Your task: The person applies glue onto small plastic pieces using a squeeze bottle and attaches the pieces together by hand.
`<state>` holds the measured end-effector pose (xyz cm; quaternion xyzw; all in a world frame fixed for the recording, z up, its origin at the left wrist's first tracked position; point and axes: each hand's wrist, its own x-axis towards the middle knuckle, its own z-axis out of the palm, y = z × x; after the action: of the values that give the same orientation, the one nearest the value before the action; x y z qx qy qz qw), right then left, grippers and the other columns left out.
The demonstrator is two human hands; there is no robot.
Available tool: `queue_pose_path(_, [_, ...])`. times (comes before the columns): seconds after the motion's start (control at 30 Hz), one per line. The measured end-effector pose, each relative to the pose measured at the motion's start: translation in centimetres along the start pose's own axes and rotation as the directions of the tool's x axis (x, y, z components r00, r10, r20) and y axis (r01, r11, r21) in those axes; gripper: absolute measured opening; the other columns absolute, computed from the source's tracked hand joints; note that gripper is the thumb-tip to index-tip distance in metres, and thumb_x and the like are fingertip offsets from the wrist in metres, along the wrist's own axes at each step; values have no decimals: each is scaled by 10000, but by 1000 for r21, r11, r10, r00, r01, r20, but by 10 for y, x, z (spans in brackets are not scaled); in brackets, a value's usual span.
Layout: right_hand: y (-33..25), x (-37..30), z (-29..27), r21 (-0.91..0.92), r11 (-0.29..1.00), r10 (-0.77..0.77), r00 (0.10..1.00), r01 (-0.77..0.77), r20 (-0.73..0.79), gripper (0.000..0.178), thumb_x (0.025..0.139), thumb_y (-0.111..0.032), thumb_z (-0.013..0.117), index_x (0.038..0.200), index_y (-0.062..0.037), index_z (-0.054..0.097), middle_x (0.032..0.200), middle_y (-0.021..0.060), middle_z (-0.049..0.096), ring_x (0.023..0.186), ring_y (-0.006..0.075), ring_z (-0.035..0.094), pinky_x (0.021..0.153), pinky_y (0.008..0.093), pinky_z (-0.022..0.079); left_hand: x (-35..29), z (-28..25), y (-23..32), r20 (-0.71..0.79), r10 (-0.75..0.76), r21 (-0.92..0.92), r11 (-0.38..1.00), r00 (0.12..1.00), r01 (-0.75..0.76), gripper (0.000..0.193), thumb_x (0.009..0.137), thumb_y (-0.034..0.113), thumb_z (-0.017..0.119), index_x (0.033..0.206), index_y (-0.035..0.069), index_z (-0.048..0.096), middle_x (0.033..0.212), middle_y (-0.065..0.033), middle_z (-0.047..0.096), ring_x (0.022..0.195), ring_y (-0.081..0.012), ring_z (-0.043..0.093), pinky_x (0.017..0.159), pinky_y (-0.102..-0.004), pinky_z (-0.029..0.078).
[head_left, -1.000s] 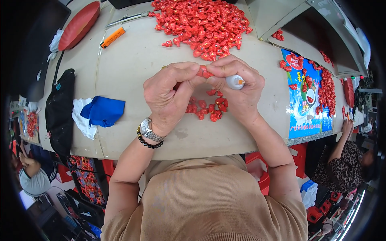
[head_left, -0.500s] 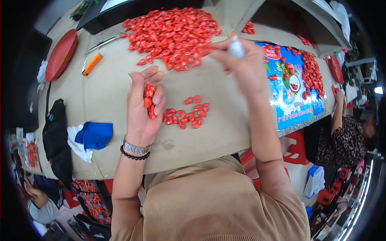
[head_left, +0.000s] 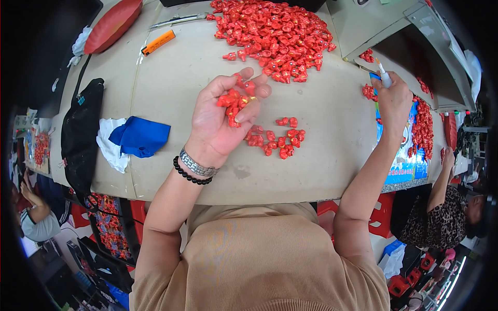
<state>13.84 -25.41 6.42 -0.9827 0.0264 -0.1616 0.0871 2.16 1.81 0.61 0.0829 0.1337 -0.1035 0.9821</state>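
Your hands have parted since a second ago, when both met over the small scatter of red pieces (head_left: 277, 137) near the table edge. Now your right arm stretches far out to the right, over the colourful printed sheet (head_left: 402, 163), and your right hand (head_left: 394, 101) is closed around a small white applicator (head_left: 385, 76) with its tip pointing up and away. Your left hand (head_left: 223, 116) has turned palm up above the table, fingers loosely curled and half open, cupping a handful of the red pieces (head_left: 236, 101). To judge by that, the gathered pieces are ready in your palm while the applicator is away at the side.

The beige table (head_left: 171, 78) is curved at its near edge. A big heap of red pieces (head_left: 272, 33) lies at the far side. At your left sit a black bag (head_left: 80, 137), a blue cloth (head_left: 140, 137) on a white one, an orange lighter (head_left: 158, 42) and a red oval lid (head_left: 111, 26). More red pieces line the sheet's right side. Another person (head_left: 441, 212) sits low at the right, and a second at the lower left.
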Motion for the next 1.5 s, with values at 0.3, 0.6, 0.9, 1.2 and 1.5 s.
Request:
queue_pose_path(0.3, [-64,-47,15,904,388,-281,911,-179,301,361,763,-23,629,1118,-28,564,849,-2,561,691,85,515,560,223,375,1,0,1,244,-114,228,972,963,57,345,977,239,437,1191,-21,512,980,-96,618,669,-119,531,344,-196,327])
queue_pose_path(0.6, [-69,-55,12,975,142,-435,875,-168,214,288,819,-33,659,1072,-2,527,905,122,624,738,137,589,607,248,440,0,-5,-6,173,-16,310,950,985,-39,306,976,243,485,1189,28,532,882,-67,594,554,-91,417,331,-174,323])
queue_pose_path(0.9, [-67,-56,17,992,-68,-348,929,111,-127,275,807,-29,694,1046,-10,559,986,133,666,856,161,672,598,198,510,0,0,-9,83,54,313,947,995,-77,281,959,220,524,1177,46,548,890,-52,592,564,-79,404,349,-174,330])
queue_pose_path(1.2, [-62,-65,18,985,-164,-371,921,62,-120,216,855,-136,673,1005,-41,551,965,117,672,738,74,591,548,169,440,1,-5,-12,172,19,344,936,985,-78,296,961,341,495,983,52,556,841,-32,565,543,-75,399,340,-173,320])
queue_pose_path(1.5, [-68,-71,19,975,-149,-400,891,167,-214,213,830,-7,658,1016,-16,554,983,108,654,883,132,629,747,243,516,1,-1,-16,171,-30,375,926,985,-37,382,966,421,455,1021,60,569,716,-43,518,482,-82,382,361,-189,276])
